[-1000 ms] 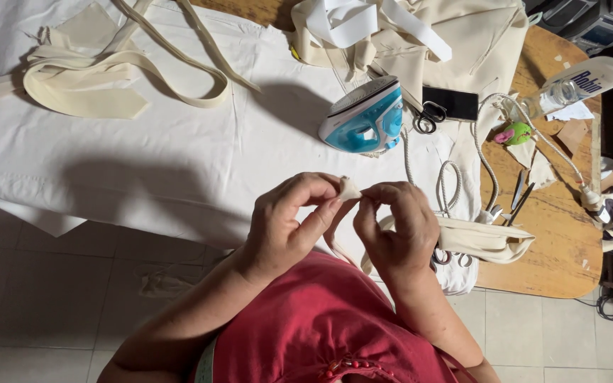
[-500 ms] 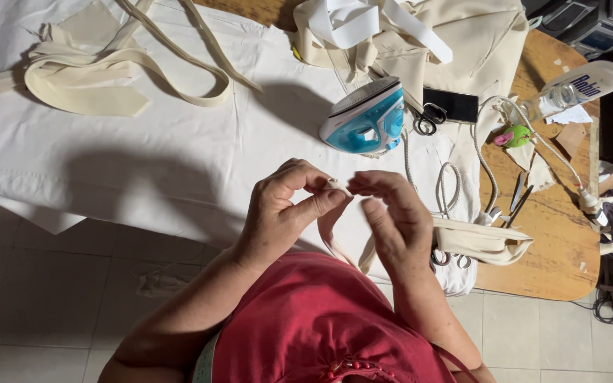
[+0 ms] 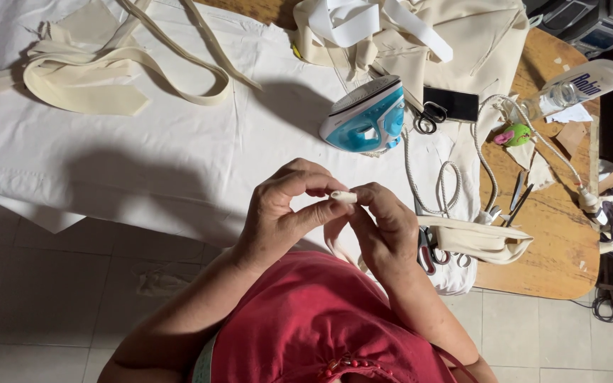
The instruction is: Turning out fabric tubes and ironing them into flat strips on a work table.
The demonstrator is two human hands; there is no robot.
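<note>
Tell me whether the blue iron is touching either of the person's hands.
Apart. The head view shows the blue iron resting on the white cloth, with bare cloth between it and the left hand and right hand.

Light: bright, even, from above.
Shadows: soft dark patch on the white cloth [image 3: 143, 163] at nine o'clock.
Focus: sharp; corners dim.

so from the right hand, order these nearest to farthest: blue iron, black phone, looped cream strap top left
From the right hand, head view:
1. blue iron, just above it on the white cloth
2. black phone, up and to the right
3. looped cream strap, far upper left
</note>
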